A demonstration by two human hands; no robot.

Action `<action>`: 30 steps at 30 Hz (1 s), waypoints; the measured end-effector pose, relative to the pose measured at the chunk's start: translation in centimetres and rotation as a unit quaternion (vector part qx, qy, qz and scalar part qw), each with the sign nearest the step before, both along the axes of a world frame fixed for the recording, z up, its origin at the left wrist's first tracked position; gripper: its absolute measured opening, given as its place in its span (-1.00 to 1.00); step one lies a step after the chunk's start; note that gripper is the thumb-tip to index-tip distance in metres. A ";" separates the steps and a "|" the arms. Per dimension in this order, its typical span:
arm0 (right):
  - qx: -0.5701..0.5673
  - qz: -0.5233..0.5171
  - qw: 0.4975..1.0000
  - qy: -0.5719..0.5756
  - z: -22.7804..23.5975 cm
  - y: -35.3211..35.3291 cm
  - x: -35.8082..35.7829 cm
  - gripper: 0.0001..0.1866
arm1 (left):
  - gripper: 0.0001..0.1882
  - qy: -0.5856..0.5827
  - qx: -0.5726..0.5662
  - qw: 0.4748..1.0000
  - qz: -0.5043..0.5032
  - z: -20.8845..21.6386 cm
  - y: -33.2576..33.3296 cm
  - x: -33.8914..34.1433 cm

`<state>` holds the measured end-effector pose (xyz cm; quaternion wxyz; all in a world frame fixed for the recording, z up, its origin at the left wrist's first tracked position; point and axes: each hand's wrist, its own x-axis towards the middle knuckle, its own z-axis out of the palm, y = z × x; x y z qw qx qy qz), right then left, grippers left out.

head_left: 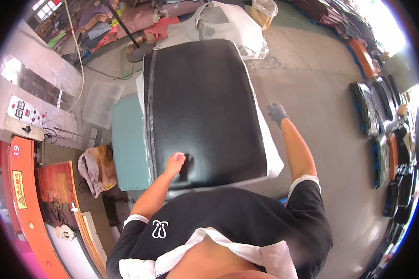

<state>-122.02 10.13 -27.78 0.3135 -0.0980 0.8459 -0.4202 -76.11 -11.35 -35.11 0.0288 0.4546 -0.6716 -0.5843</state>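
A large black, leather-like sheet (pixel 200 102) lies in front of me on a raised stack, its surface smooth and slightly shiny. A seam-like strip (pixel 149 116) runs along its left side, and white material (pixel 271 156) shows beneath its right edge. Over the sheet's near part is my left hand (pixel 175 162), bare, with fingers curled together; a dark shadow falls beside it, and nothing shows in its grasp. My right hand (pixel 277 113) wears a grey glove. It is out past the sheet's right edge above the floor, its fingers partly spread and holding nothing visible.
A teal board (pixel 128 144) sticks out left of the stack. Beyond the stack lie white sheets (pixel 228 28), a sack (pixel 264 13) and coloured hides (pixel 139 23). An orange machine (pixel 25 186) and control panel (pixel 27 113) stand left. Piles of dark sheets (pixel 364 109) line the right.
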 end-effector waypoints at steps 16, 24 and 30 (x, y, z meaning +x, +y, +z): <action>0.132 0.190 0.945 0.233 -8.4 -36.2 -27.9 -0.26 | -0.25 -0.220 0.333 0.914 0.070 -2.5 -11.9 -18.5; 0.191 0.292 0.901 0.257 -12.8 -45.8 -34.2 -0.08 | -0.26 -0.220 0.330 0.914 0.089 -1.3 -11.4 -18.8; 0.277 0.311 0.860 0.295 -9.9 -46.1 -33.2 -0.21 | -0.23 -0.214 0.335 0.914 0.079 -1.0 -11.4 -18.9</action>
